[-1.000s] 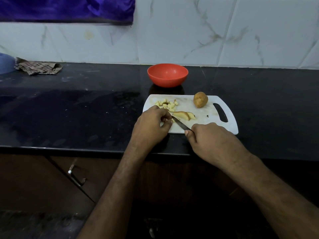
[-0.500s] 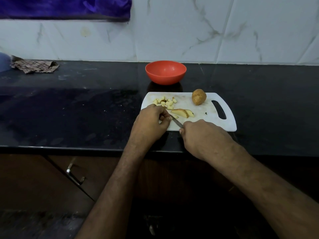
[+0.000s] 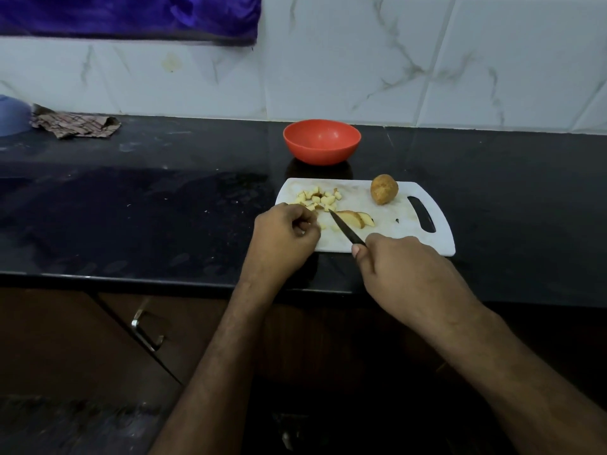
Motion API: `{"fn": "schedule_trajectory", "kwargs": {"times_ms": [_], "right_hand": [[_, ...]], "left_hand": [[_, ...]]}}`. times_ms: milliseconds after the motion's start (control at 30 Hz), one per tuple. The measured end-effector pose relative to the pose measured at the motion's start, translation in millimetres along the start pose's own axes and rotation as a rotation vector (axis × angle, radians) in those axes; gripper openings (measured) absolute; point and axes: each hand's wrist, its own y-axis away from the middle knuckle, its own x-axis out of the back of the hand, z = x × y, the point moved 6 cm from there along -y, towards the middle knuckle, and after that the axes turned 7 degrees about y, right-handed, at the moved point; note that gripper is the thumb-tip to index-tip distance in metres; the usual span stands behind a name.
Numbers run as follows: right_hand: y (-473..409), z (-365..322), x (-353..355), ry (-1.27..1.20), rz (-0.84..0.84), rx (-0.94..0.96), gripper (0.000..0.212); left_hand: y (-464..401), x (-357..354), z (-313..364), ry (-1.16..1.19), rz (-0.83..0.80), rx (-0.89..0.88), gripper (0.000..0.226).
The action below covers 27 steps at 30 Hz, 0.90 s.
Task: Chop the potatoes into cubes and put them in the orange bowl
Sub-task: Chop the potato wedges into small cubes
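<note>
A white cutting board (image 3: 394, 238) lies on the black counter. On it sit a pile of potato cubes (image 3: 317, 199), potato wedges (image 3: 356, 219) and a whole unpeeled potato (image 3: 383, 193). Just behind the board stands the orange bowl (image 3: 322, 142), with nothing visible inside. My right hand (image 3: 404, 274) grips the handle of a dark knife (image 3: 346, 229), whose tip points at the cube pile. At the board's left edge my left hand (image 3: 284, 234) rests with its fingers curled; I see nothing held in them.
A crumpled checked cloth (image 3: 74, 125) and a blue object (image 3: 11, 114) lie at the far left of the counter. The counter's front edge runs under my wrists, with a cabinet handle (image 3: 146, 330) below. A purple cloth (image 3: 131, 14) hangs on the wall.
The knife blade has swung left, from beside my left fingers to the edge of the cube pile. My left hand has drawn back to the left, off the piece it was steadying.
</note>
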Motion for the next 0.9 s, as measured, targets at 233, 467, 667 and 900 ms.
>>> {"fn": "schedule_trajectory", "kwargs": {"times_ms": [233,467,667,900], "right_hand": [[-15,-16,-6,0.026,-0.080,0.036,0.039],[-19,-20,-5,0.096,-0.134,0.054,0.039],[-27,-28,-4,0.146,-0.237,0.048,0.032],[-16,-19,-3,0.120,-0.293,0.052,0.033]], "left_hand": [[0,2,-5,0.011,0.001,0.056,0.007],[-3,0,-8,0.007,0.014,0.084,0.005],[-2,0,-5,0.000,0.023,0.076,0.002],[1,5,-6,-0.036,0.107,0.082,0.005]]}}
